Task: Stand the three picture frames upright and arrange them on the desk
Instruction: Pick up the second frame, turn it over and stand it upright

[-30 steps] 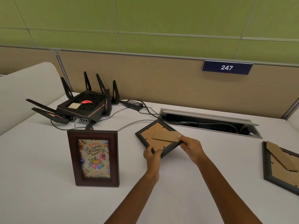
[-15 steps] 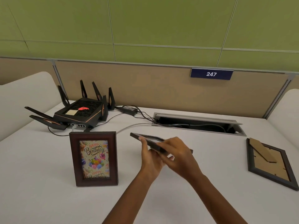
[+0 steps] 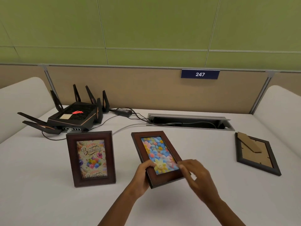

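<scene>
Left hand [image 3: 143,175]: closed on the lower left corner of the flower frame [image 3: 157,158], thumb laid over the front edge, fingers behind. Right hand [image 3: 195,174]: blurred, fingers loosely curled near the frame's lower right corner; I could not tell whether it gripped the frame or only hovered beside it.

Flower frame: held between my hands above the tabletop [image 3: 40,201], picture side toward me, top leaning away and to the left. Half a second earlier I had it nearly edge-on; a second earlier it lay face down with its cardboard back and stand showing. So the turn-over was done, and I judged the stand to be behind it, out of my sight. Setting it down on its lower edge remained.

Birthday frame [image 3: 91,159]: upright on the tabletop just to the left of my hands, facing me, unchanged across the three views. One of three finished.

Third frame [image 3: 256,153]: well apart on the right, flat and face down, brown backing and fold-out stand uppermost. Untouched.

Farther back: black router [image 3: 76,117] with raised antennas at the rear left, its cables [image 3: 135,115] running to the open cable tray [image 3: 187,122] set into the tabletop. Blue plate [image 3: 200,74] reading 247 on the partition behind.

Standing, as I judged it: one frame placed, one in hand and nearly ready, one still to lift.
</scene>
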A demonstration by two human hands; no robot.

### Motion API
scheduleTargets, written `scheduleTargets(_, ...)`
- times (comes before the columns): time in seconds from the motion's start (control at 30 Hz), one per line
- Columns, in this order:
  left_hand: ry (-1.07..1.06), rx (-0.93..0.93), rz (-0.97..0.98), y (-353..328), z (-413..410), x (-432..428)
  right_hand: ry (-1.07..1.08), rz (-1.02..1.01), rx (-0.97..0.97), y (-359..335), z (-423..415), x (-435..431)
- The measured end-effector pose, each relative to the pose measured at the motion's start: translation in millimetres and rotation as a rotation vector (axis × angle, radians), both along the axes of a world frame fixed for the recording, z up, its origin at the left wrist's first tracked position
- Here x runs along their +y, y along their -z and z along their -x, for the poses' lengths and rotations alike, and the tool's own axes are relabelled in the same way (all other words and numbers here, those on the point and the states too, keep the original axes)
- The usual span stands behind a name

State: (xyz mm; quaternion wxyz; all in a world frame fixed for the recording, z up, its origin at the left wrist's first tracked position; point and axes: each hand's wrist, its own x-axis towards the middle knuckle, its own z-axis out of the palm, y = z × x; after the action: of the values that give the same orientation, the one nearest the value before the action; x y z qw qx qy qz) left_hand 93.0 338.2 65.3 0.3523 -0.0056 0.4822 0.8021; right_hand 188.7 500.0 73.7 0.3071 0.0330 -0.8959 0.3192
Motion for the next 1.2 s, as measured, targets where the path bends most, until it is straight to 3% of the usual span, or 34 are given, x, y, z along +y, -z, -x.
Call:
scheduleTargets(0.17,0.124,0.025,0.046,-1,-8,-8,0.242,0.571,-0.287,7,-1,20)
scheduleTargets(0.27,0.199,0.044,0.091,0,-14,-9,0.159,0.906,-0.477,1,-3,21)
scheduleTargets(0.37,0.264,0.083,0.095,1,-17,-8,0.084,1.051,-0.558,-3,-10,13)
scheduleTargets(0.53,0.321,0.218,0.133,1,-16,-9,-0.016,1.111,-0.563,3,-10,4)
scheduleTargets(0.87,-0.027,0.384,0.249,9,-5,-20,-0.100,1.080,-0.524,5,-1,-15)
scheduleTargets(1.2,-0.073,0.446,0.296,3,2,-18,-0.085,1.025,-0.494,8,12,-15)
